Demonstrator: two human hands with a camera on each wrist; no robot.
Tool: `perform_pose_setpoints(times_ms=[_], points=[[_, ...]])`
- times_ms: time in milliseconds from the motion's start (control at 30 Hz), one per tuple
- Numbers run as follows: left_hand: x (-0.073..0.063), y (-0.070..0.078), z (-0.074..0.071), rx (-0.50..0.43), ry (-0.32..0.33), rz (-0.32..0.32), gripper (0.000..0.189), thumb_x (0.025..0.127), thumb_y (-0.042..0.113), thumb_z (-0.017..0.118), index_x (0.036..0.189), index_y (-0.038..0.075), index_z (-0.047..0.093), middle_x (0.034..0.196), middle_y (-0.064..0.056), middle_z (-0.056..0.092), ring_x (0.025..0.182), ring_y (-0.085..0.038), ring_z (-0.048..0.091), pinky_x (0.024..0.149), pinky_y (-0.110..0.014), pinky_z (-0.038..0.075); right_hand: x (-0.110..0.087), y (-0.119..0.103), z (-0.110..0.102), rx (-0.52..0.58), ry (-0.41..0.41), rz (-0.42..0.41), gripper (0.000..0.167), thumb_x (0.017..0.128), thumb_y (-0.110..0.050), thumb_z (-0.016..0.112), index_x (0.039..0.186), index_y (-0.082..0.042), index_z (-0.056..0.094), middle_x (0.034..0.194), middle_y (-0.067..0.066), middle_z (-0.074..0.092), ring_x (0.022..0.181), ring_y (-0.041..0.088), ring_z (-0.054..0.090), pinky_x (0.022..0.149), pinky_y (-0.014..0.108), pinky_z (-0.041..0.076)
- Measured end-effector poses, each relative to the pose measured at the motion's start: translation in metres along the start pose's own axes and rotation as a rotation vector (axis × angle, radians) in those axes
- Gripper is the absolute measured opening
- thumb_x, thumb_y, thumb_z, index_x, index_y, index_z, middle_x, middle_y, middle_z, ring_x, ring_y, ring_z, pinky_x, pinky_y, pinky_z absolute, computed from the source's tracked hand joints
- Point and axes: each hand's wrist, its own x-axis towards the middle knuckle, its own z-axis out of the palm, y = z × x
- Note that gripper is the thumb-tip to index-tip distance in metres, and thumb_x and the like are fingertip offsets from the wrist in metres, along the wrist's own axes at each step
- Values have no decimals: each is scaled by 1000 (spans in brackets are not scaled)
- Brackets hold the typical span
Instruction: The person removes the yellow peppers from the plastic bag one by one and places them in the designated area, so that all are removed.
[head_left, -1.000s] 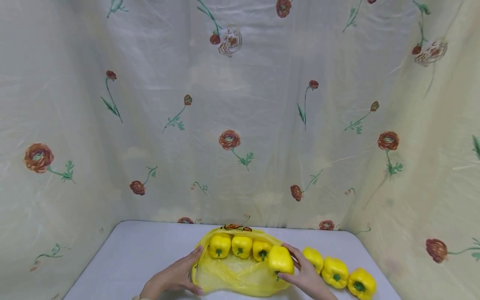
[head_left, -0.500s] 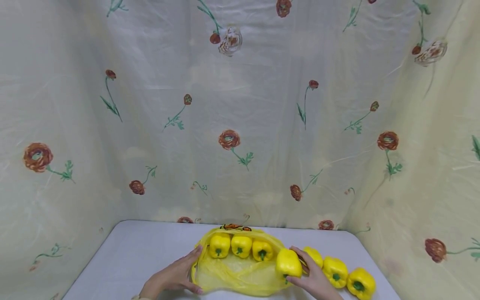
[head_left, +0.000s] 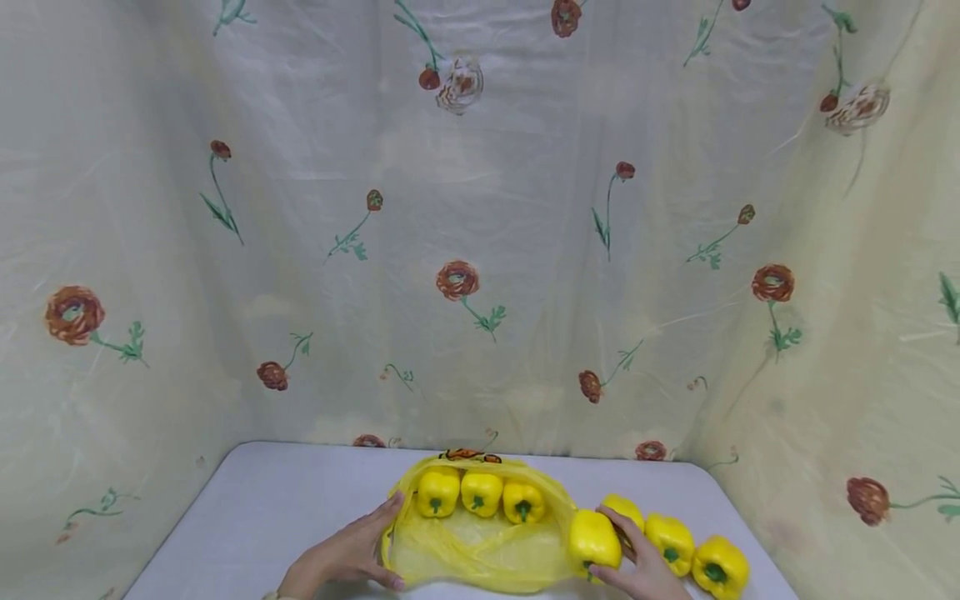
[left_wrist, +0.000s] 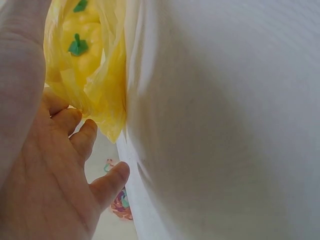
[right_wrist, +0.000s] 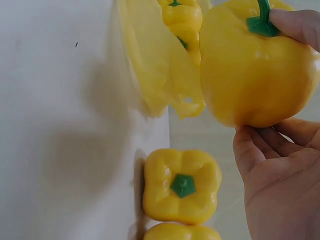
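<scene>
A yellow plastic bag (head_left: 480,560) lies spread on the table with its mouth toward me, and three yellow bell peppers (head_left: 482,493) sit in a row inside. My left hand (head_left: 348,546) rests at the bag's left edge, thumb and fingers spread; in the left wrist view its fingertips meet the yellow film (left_wrist: 107,107). Between thumb and fingers, my right hand (head_left: 647,567) holds another yellow bell pepper (head_left: 592,537) at the bag's right edge. Its green stem (right_wrist: 264,20) shows beside the thumb in the right wrist view.
To the right of the held pepper, three more yellow bell peppers (head_left: 669,543) stand in a slanting row on the white table (head_left: 300,483). The farthest is partly hidden by my right hand. A flower-printed curtain (head_left: 525,333) surrounds the table's back and sides.
My right hand has moved right and slightly nearer with its bell pepper, from over the bag's right side to its right edge. My left hand and the bag stay about the same.
</scene>
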Motion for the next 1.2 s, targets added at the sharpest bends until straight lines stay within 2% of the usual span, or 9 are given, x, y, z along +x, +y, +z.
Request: perform_pose_setpoints(times_ms=[233,500,600,767,1033,1200], points=[[1,1,1,-19,-8,-9,118,70,60,77,155,8,13,162,-15,13,145,-39,23,112,-61,26,-5,11,-5,4,35,62,92,76,-38,81,148,-7,33,151,21,35,136,41,38,109,55,37],[0,3,0,-15,0,-28,121,67,59,79,155,8,14,162,-16,12,145,-40,23,113,-61,25,-6,18,-10,-26,38,64,92,76,-38,81,148,-8,32,152,23,34,138,45,33,109,59,35],[1,3,0,-12,4,-29,121,67,59,79,155,8,14,162,-15,12,145,-39,23,113,-60,25,-5,23,-12,-53,30,87,94,75,-41,81,148,-8,32,152,26,31,138,47,30,107,60,36],[0,-1,1,12,8,-5,120,69,59,78,155,5,13,162,-15,12,146,-38,22,113,-60,26,-4,33,-14,-73,29,154,101,71,-46,82,149,-8,30,149,30,34,134,47,37,104,59,40],[1,0,2,7,6,-18,120,68,59,78,155,7,14,162,-14,13,145,-38,23,113,-60,27,-1,45,-15,-26,17,168,104,70,-46,83,149,-7,29,149,30,34,135,46,37,106,58,38],[-1,1,1,6,9,17,120,70,58,78,154,4,13,162,-16,12,145,-39,23,112,-60,27,0,50,-13,5,24,196,106,69,-46,84,150,-6,28,149,32,32,135,49,34,105,57,40]])
